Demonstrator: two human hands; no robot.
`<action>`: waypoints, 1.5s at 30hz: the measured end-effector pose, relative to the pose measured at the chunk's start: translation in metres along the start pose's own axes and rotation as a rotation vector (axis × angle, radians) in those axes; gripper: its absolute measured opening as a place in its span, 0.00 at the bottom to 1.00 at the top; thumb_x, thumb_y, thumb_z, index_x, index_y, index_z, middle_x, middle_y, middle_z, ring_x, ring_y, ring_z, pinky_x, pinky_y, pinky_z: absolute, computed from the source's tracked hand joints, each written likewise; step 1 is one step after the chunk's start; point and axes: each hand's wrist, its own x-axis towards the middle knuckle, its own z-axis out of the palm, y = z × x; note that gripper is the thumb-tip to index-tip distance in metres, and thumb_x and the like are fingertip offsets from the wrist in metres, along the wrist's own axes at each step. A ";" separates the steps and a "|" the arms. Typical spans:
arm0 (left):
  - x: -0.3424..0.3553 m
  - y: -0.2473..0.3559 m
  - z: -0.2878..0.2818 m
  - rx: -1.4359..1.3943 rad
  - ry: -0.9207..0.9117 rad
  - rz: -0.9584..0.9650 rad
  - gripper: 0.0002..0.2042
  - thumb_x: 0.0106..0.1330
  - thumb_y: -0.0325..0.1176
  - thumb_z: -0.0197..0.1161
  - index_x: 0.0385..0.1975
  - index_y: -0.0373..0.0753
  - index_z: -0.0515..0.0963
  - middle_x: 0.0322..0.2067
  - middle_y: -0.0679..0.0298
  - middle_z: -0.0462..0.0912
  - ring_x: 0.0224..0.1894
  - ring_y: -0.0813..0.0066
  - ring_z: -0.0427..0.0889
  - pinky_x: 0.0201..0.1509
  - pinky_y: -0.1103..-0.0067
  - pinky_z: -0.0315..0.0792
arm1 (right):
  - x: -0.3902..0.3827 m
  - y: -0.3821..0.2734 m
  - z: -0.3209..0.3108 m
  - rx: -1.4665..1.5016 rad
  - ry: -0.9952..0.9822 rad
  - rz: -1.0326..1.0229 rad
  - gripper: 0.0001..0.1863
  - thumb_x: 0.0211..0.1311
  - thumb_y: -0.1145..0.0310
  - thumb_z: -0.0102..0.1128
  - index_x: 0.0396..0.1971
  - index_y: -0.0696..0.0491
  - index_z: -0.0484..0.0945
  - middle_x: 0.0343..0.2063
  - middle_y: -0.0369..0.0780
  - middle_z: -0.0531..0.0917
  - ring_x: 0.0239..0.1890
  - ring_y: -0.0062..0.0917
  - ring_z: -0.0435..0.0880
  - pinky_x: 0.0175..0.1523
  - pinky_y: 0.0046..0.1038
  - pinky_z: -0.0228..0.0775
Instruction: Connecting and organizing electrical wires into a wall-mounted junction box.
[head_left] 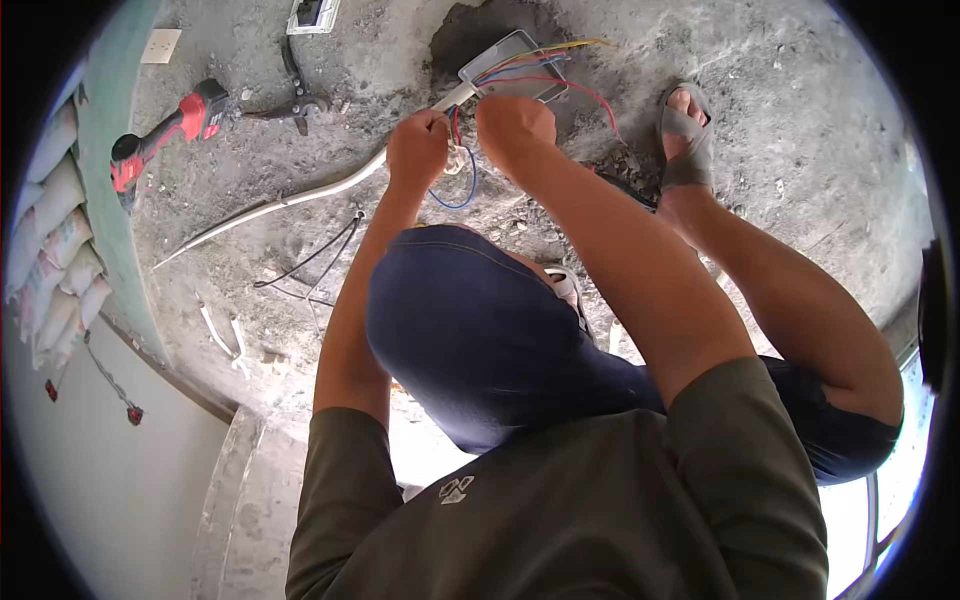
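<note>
Both arms stretched fwd; left hand (418, 150) & right hand (514, 128) fingers curled, pinching coloured wires (520, 72) by junction box (513, 66).

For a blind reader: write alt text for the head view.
Both hands, left hand and right hand, grip coloured wires coming from a grey junction box on a rough concrete floor. A red power drill lies to the left.

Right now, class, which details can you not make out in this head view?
- Whatever the left hand pinches: too small, fingers cover it.
- Right hand's grip: fingers turned away.
- Where the wires end in the box: too small.
- White plate: cut by the top edge.
</note>
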 end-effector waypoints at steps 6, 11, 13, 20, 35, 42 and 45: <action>0.019 0.014 -0.004 -0.034 -0.021 0.026 0.11 0.59 0.39 0.54 0.31 0.40 0.80 0.22 0.56 0.81 0.22 0.62 0.82 0.32 0.72 0.73 | 0.015 0.015 -0.004 0.003 0.023 -0.021 0.11 0.54 0.71 0.55 0.36 0.55 0.82 0.35 0.43 0.84 0.37 0.38 0.84 0.38 0.35 0.76; 0.009 0.008 -0.010 0.018 -0.059 0.069 0.11 0.60 0.39 0.54 0.32 0.40 0.80 0.25 0.54 0.82 0.29 0.57 0.82 0.36 0.69 0.74 | -0.008 0.018 0.000 -0.117 0.269 -0.336 0.20 0.57 0.69 0.52 0.51 0.56 0.71 0.44 0.43 0.76 0.47 0.34 0.80 0.42 0.34 0.75; 0.008 -0.001 -0.007 0.065 -0.020 0.112 0.12 0.60 0.39 0.53 0.32 0.40 0.80 0.26 0.53 0.82 0.31 0.55 0.82 0.38 0.68 0.74 | -0.010 0.017 -0.002 -0.160 0.461 -0.483 0.20 0.58 0.69 0.51 0.52 0.58 0.70 0.48 0.44 0.74 0.51 0.34 0.76 0.49 0.34 0.72; 0.010 0.002 -0.002 0.083 -0.054 0.062 0.12 0.59 0.39 0.52 0.32 0.40 0.80 0.29 0.52 0.82 0.35 0.52 0.81 0.42 0.65 0.73 | 0.001 0.011 0.008 -0.610 0.498 -0.474 0.28 0.60 0.67 0.48 0.60 0.62 0.61 0.63 0.46 0.61 0.66 0.34 0.59 0.69 0.35 0.48; 0.014 0.002 -0.002 0.082 -0.068 0.031 0.12 0.57 0.38 0.53 0.30 0.39 0.81 0.28 0.51 0.82 0.34 0.51 0.81 0.40 0.66 0.74 | 0.006 0.007 0.005 -0.651 0.409 -0.458 0.28 0.61 0.67 0.47 0.62 0.58 0.61 0.64 0.41 0.60 0.67 0.32 0.56 0.68 0.35 0.50; 0.000 0.006 -0.011 -0.197 -0.062 -0.075 0.12 0.57 0.38 0.54 0.29 0.40 0.82 0.26 0.52 0.82 0.31 0.54 0.82 0.36 0.68 0.74 | 0.013 0.015 0.003 -0.559 0.400 -0.501 0.27 0.61 0.68 0.48 0.62 0.55 0.61 0.65 0.39 0.59 0.68 0.29 0.56 0.69 0.32 0.50; 0.004 0.007 -0.013 -0.115 -0.076 -0.017 0.12 0.57 0.40 0.55 0.30 0.42 0.83 0.25 0.54 0.82 0.31 0.56 0.82 0.36 0.68 0.74 | 0.013 0.019 0.000 -0.593 0.398 -0.509 0.27 0.61 0.69 0.47 0.62 0.54 0.61 0.65 0.37 0.59 0.68 0.27 0.56 0.69 0.31 0.50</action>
